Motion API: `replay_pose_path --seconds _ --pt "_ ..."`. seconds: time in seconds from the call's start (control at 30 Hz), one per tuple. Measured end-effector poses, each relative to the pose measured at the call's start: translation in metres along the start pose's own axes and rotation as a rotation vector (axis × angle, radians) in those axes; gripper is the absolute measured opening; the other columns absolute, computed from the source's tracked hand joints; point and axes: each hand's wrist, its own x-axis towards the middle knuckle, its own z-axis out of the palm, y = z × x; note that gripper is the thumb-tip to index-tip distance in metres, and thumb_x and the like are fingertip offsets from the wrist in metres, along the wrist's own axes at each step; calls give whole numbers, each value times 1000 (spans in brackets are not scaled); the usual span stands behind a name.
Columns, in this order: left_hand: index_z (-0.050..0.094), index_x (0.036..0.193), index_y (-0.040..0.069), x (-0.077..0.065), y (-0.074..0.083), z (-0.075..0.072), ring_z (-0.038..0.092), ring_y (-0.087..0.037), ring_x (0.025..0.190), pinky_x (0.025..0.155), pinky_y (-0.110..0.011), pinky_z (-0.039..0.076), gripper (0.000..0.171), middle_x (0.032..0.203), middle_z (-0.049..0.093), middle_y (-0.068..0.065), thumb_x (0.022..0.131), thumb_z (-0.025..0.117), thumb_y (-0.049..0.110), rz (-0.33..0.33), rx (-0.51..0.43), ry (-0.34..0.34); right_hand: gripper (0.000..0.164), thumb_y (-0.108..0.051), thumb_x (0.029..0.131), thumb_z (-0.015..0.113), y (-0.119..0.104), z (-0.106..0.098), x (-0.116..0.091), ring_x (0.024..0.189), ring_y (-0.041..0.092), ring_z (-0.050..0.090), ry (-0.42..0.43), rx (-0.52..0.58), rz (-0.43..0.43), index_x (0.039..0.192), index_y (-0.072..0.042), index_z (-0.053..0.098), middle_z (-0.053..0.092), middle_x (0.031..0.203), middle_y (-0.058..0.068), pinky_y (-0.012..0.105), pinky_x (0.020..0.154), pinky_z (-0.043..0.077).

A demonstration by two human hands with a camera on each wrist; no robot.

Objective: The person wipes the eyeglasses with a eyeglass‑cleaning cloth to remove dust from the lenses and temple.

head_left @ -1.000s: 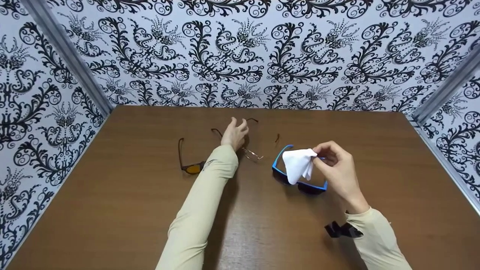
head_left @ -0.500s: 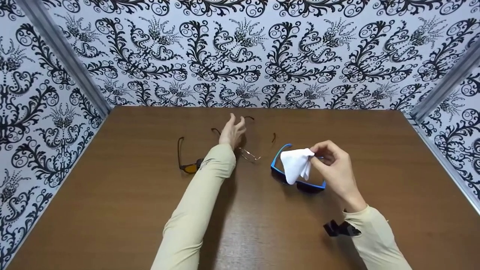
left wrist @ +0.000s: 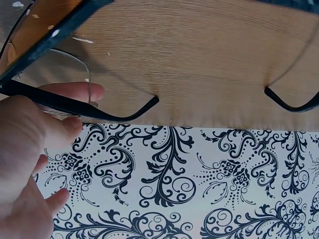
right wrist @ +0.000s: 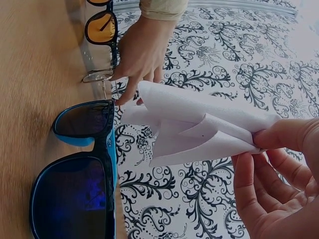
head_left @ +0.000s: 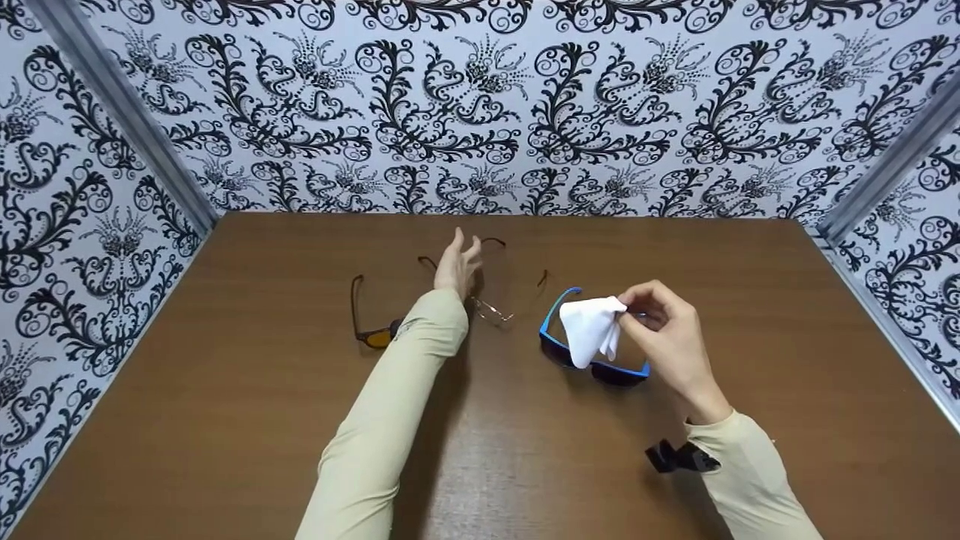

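Observation:
My right hand (head_left: 670, 337) pinches a white cloth (head_left: 589, 324) by one corner between thumb and fingers. The cloth hangs in folds above the blue-framed sunglasses (head_left: 621, 376). Farther back on the left, my left hand (head_left: 456, 271) is at the wire-rimmed eyeglasses (head_left: 491, 309). In the left wrist view its thumb and one finger close on the clear lens and thin rim (left wrist: 89, 74), while the other fingers stick out free. From the head, part of these eyeglasses is hidden by the hand.
Amber-lensed glasses (head_left: 377, 340) lie left of the eyeglasses, partly under the left sleeve (head_left: 390, 397); their dark temple (left wrist: 55, 102) crosses close before the left wrist camera. Patterned walls (head_left: 480, 112) bound the brown table (head_left: 225, 405). A black camera mount (head_left: 679, 456) sits on the right wrist.
The whole head view drifts slightly left. The left hand stays by the wire-rimmed eyeglasses, and the right hand keeps the cloth above the blue sunglasses almost still.

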Motion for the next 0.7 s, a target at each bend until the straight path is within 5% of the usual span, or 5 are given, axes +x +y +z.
replay_pose_path --seconds 0.47,0.7 --pt "43 143 38 -2 -5 7 12 -32 140 109 -56 17 46 153 27 9 98 39 46 2 22 35 15 23 78 58 -20 3 -2 81 10 63 -7 -19 39 91 16 58 62 91 18 21 73 54" --pt "54 135 37 -7 -8 -2 15 -31 139 109 -53 20 38 151 30 5 99 43 39 -18 -85 129 16 23 79 58 -3 -1 0 82 10 63 -10 -17 31 93 14 59 61 92 18 20 73 53"
